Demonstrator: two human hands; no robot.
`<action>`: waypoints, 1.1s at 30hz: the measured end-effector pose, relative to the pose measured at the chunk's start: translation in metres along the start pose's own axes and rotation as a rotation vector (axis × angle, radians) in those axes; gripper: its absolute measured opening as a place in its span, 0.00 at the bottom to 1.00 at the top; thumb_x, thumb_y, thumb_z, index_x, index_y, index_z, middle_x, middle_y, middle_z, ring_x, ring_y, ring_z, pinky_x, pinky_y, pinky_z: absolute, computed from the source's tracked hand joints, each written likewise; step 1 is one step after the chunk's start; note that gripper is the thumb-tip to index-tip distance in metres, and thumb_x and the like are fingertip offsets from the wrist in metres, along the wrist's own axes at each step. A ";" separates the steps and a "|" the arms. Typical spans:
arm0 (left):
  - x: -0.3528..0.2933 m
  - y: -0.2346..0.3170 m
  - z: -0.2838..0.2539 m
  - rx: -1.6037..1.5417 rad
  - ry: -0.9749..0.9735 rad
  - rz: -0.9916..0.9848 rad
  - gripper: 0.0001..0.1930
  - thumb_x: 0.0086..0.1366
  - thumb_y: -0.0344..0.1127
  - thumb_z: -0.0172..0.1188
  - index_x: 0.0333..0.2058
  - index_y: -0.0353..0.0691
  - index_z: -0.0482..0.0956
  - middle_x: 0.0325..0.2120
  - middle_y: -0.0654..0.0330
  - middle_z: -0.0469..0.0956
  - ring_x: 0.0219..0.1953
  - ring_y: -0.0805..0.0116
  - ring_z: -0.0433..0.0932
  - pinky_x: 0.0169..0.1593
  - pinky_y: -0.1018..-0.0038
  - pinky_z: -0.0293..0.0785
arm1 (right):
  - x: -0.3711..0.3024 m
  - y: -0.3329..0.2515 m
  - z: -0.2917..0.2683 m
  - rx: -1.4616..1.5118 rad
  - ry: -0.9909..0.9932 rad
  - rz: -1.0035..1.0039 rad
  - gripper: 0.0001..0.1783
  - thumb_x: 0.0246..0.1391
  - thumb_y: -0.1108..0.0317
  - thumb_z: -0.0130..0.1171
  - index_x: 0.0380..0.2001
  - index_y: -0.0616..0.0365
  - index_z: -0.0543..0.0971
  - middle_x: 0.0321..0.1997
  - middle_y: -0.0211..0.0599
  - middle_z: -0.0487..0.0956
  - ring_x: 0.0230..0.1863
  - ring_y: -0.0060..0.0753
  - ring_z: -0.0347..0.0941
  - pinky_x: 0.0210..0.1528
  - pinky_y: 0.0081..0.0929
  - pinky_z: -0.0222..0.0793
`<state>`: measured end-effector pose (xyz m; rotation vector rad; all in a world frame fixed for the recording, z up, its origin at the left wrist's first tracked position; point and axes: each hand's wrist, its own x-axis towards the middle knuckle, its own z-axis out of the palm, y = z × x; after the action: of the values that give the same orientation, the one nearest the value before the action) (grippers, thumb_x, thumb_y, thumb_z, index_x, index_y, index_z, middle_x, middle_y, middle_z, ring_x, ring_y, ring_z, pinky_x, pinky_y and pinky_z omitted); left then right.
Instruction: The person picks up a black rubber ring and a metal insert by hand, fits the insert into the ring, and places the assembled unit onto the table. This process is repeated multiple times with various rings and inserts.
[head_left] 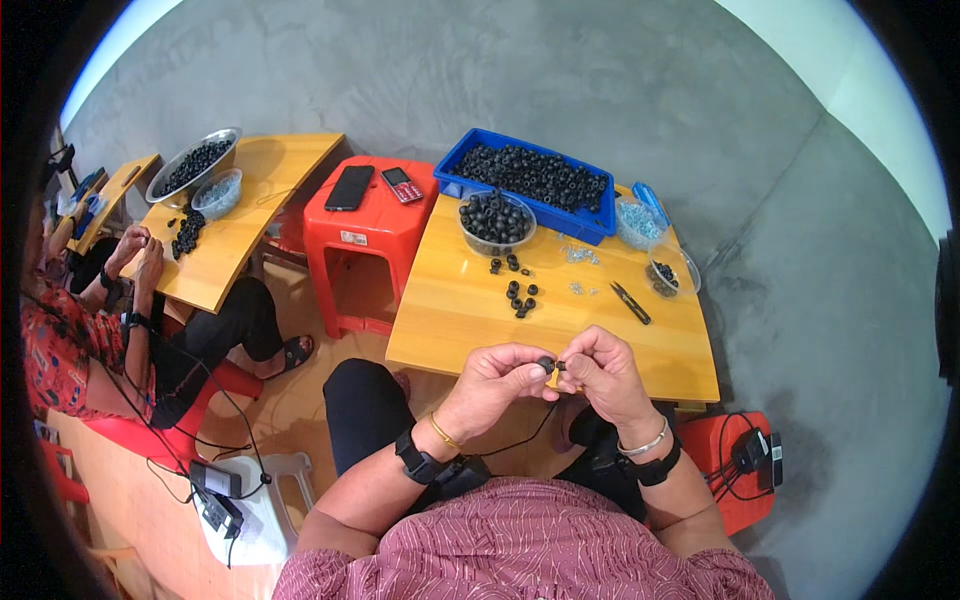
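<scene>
Just above the near edge of the yellow table (455, 330), my hands meet fingertip to fingertip. My left hand (490, 388) pinches a small round black part (546, 364) between thumb and fingers. Against it, my right hand (608, 378) pinches a tiny dark piece (561, 366), mostly covered by the fingertips. Loose black ring-like parts (521, 299) lie on the table beyond my hands. Behind them stands a clear bowl (492, 247) full of similar black parts. A slim black pointed tool (631, 303) lies to the right, near small clear bits (578, 254).
A blue tray (596, 232) of black parts sits at the back, beside a tub of pale blue bits (640, 225) and a small cup (660, 287). Left, a red stool (365, 230) carries two phones. Another person (95, 350) works at a neighbouring table. Cables hang near both sides.
</scene>
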<state>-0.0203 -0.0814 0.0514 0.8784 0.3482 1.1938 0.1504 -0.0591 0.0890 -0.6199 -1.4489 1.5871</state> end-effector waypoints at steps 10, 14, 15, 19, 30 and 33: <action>0.001 -0.002 0.001 0.054 0.042 0.005 0.08 0.59 0.26 0.51 0.37 0.31 0.73 0.32 0.55 0.76 0.33 0.65 0.77 0.38 0.70 0.77 | -0.001 0.001 0.000 -0.183 0.022 -0.050 0.05 0.51 0.72 0.54 0.27 0.60 0.70 0.20 0.29 0.70 0.21 0.16 0.64 0.25 0.14 0.62; 0.000 -0.001 -0.001 0.066 0.054 -0.027 0.07 0.58 0.26 0.52 0.36 0.31 0.74 0.31 0.55 0.76 0.32 0.66 0.77 0.37 0.70 0.77 | -0.002 -0.001 0.001 -0.375 0.017 -0.141 0.04 0.50 0.75 0.54 0.25 0.61 0.70 0.20 0.30 0.71 0.23 0.18 0.65 0.25 0.15 0.62; 0.000 -0.003 -0.004 0.083 0.043 -0.050 0.07 0.58 0.26 0.52 0.36 0.32 0.74 0.30 0.55 0.76 0.30 0.68 0.76 0.37 0.70 0.77 | -0.002 -0.004 0.003 -0.494 -0.041 -0.232 0.04 0.49 0.76 0.54 0.25 0.61 0.70 0.21 0.31 0.71 0.23 0.19 0.66 0.26 0.16 0.62; 0.000 0.001 -0.005 0.072 0.043 -0.117 0.07 0.58 0.26 0.53 0.35 0.32 0.74 0.26 0.58 0.75 0.25 0.74 0.73 0.36 0.69 0.78 | 0.002 -0.008 0.004 -0.663 -0.128 -0.349 0.04 0.47 0.77 0.56 0.22 0.62 0.72 0.21 0.31 0.73 0.24 0.19 0.68 0.27 0.16 0.64; 0.003 -0.007 -0.005 -0.061 0.006 -0.120 0.07 0.59 0.28 0.53 0.35 0.32 0.74 0.25 0.61 0.74 0.24 0.76 0.72 0.35 0.70 0.78 | 0.001 0.013 -0.001 -0.491 -0.003 -0.371 0.05 0.46 0.77 0.56 0.21 0.60 0.71 0.22 0.30 0.72 0.23 0.21 0.67 0.27 0.16 0.63; 0.003 -0.009 -0.007 -0.070 0.000 -0.146 0.08 0.59 0.28 0.52 0.36 0.32 0.74 0.26 0.60 0.75 0.25 0.75 0.73 0.35 0.70 0.78 | -0.003 0.016 -0.001 -0.545 0.003 -0.419 0.05 0.45 0.78 0.57 0.21 0.60 0.71 0.21 0.32 0.71 0.23 0.22 0.67 0.27 0.17 0.63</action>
<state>-0.0183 -0.0770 0.0406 0.7797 0.3624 1.0649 0.1484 -0.0603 0.0731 -0.5683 -1.8797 0.8672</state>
